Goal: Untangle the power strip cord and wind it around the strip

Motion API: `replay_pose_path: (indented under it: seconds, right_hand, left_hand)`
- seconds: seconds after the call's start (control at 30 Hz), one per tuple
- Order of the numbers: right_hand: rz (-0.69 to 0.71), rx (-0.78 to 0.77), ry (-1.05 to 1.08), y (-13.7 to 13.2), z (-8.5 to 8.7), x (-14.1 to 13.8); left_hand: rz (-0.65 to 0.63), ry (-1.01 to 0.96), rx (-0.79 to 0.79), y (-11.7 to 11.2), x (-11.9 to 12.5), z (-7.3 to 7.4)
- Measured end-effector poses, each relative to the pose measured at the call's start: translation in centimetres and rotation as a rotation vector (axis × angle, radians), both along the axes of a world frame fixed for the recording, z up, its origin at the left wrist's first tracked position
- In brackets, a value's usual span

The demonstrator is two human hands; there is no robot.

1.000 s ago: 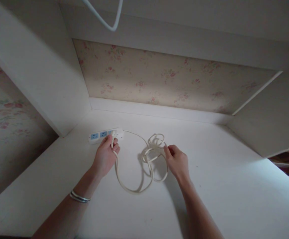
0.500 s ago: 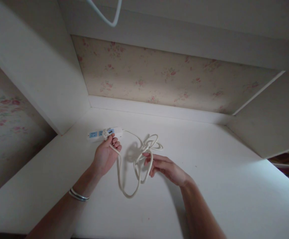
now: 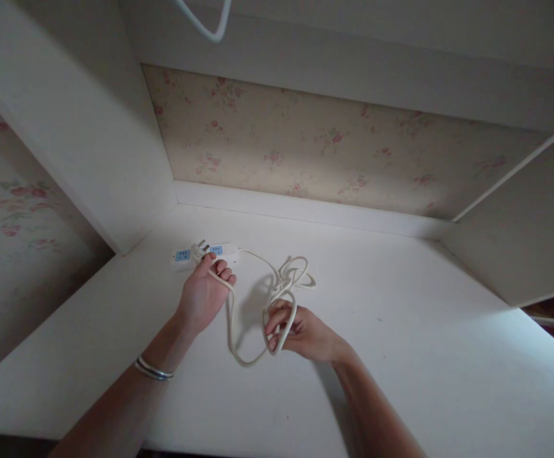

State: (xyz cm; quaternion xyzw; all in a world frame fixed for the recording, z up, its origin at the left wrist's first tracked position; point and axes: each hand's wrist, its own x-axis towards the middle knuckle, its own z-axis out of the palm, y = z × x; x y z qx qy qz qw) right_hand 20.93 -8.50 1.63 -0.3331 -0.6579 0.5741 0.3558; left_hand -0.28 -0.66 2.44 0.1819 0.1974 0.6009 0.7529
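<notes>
My left hand is closed around a white plug, its metal prongs pointing up and away. Just behind the plug lies a white power strip with blue socket faces, partly covered by plug and fingers. The strip's white cord runs right into a loosely tied bundle, and another stretch hangs from the plug in a long bend. Inside a loop of that bundle, the fingers of my right hand are curled and closed on the cord.
Everything lies on a white tabletop with a low back ledge. White panels stand left and right, with floral wallpaper behind. A thin white looped object hangs in from the top.
My right hand has moved in under the bundle, and its fingers have curled into the loop. The plug in my left hand has turned, so its prongs now show upward.
</notes>
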Motion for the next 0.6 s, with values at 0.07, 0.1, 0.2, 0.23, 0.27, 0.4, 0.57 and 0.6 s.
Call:
replay_pose_path:
  seconds: [0.07, 0.1, 0.2, 0.23, 0.27, 0.4, 0.57, 0.6]
  right_hand:
    - [-0.114, 0.033, 0.029, 0.2, -0.3, -0.1]
    - [-0.168, 0.026, 0.052, 0.3, -0.4, -0.2]
    - [-0.332, -0.056, 0.115, 0.5, -0.8, -0.4]
    - [-0.388, -0.067, 0.128, 0.6, -0.9, -0.4]
    - [-0.449, -0.064, 0.139, 0.8, -1.0, -0.4]
    - [-0.678, -0.020, 0.198, 1.4, -1.7, 0.0]
    - [-0.735, 0.088, 0.251, 2.1, -2.7, 1.0]
    - [-0.722, 0.085, 0.248, 2.1, -2.9, 1.2]
  left_hand:
    - [0.002, 0.017, -0.009, 0.0, -0.5, 0.0]
    - [0.009, 0.027, -0.020, 0.0, -0.7, 0.1]
    - [0.041, 0.074, -0.052, 0.0, -1.3, 0.2]
    - [0.043, 0.095, -0.056, 0.0, -1.4, 0.2]
    - [0.035, 0.120, -0.057, 0.0, -1.4, 0.3]
    - [-0.094, 0.237, -0.078, -0.4, -0.7, 0.5]
    - [-0.361, 0.339, -0.038, -1.4, -0.1, 0.9]
    - [-0.427, 0.351, -0.019, -1.6, -0.1, 0.8]
